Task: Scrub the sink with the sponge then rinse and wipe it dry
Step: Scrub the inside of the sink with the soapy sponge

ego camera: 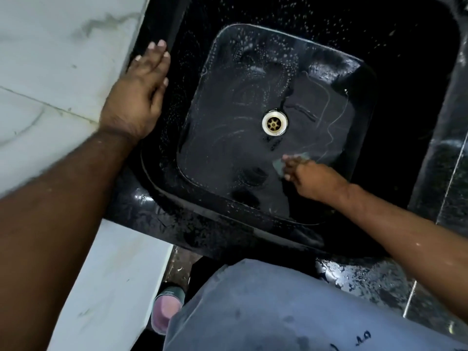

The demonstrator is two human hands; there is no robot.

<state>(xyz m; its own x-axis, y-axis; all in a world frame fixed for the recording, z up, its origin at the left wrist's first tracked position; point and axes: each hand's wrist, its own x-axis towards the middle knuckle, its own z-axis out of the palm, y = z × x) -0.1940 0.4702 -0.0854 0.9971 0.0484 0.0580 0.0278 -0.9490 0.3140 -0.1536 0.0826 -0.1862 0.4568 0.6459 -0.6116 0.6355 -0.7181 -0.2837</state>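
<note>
1. The white marble-look wall with grey veins (50, 72) fills the upper left of the frame and runs down the left edge.
2. The glossy black stone desk (417, 72) takes up the upper right and carries the basin; its wet speckled front edge shows at lower centre.
3. The square black glossy sink with rounded corners (162, 158) sits in the middle of the frame, its rim and floor dotted with soap bubbles and streaked with thin foam lines.
4. The person's grey trouser leg (278, 312) covers the bottom centre, marked with dark wet spots.
5. The left hand (138, 97), in the upper left, lies flat with fingers straight and loosely spread, resting on the left rim of the sink where it meets the wall; it holds nothing.
6. The right hand (311, 178), right of centre, reaches into the basin with its fingers curled around the sponge, pressing it onto the basin floor.
7. A pink slipper with a dark strap (166, 309) shows at lower left of centre, on the floor under the desk.
8. The round metal drain with a brass-coloured grate (274, 122) sits in the middle of the basin floor, above and left of the right hand.
9. The small grey-green sponge (279, 165) lies on the basin floor below the drain, mostly covered by the fingers, one corner showing at left and another behind them.
</note>
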